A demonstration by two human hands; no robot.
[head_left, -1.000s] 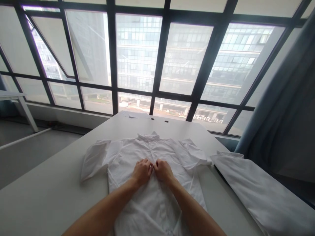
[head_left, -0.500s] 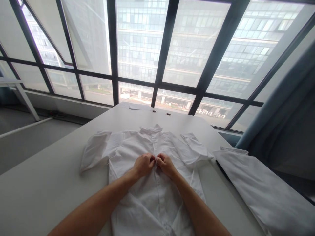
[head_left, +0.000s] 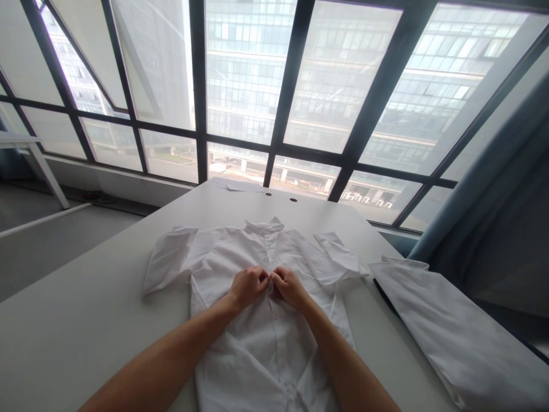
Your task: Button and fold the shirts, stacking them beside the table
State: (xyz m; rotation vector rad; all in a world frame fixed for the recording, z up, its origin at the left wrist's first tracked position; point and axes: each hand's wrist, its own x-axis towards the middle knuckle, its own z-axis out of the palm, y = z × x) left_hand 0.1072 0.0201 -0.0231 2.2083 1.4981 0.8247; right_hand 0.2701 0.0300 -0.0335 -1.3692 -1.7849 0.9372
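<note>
A white button-up shirt (head_left: 240, 355) lies front side up on the white table (head_left: 107, 343), its collar pointing toward the window. Its sleeves spread out to both sides. At the middle of the front placket, my left hand (head_left: 249, 286) is closed in a pinch on the shirt's edge. Close against it, my right hand (head_left: 288, 286) pinches the placket from the other side, fingertips almost touching those of the left. Whatever button sits between the fingertips is hidden. Lower down, the placket runs toward me between my forearms.
Another white garment (head_left: 454, 332) lies folded on the right, with a dark edge under it. Some white sheets (head_left: 240, 186) rest at the table's far end near two dark round holes. Beyond stand large black-framed windows (head_left: 274, 150), with a blue-grey curtain (head_left: 484, 189) at right.
Both hands stay at the same spot on the placket, with only small finger movements. The view has shifted very slightly.
</note>
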